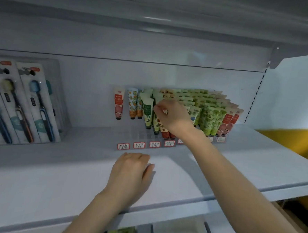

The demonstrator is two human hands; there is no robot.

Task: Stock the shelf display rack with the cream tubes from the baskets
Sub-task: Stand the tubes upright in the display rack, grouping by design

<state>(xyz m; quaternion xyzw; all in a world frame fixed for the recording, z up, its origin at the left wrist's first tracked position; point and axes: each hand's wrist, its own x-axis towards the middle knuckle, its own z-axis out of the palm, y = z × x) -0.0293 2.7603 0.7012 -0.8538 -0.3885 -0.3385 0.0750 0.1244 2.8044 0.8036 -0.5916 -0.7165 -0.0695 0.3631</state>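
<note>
The rack [130, 133] stands at the back of the shelf [56, 164]. Tubes [209, 119] stand in it cap-down in rows, mostly green leaf prints, with some red and orange. The right hand [171, 115] pinches the top of one green tube [156, 124]. The left hand [132, 170] rests on the shelf, fingers relaxed.

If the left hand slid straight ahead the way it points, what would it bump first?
Probably the front edge of the display rack, at its red-framed price labels, just beyond the left hand on the shelf; exact depth is unclear.
</note>
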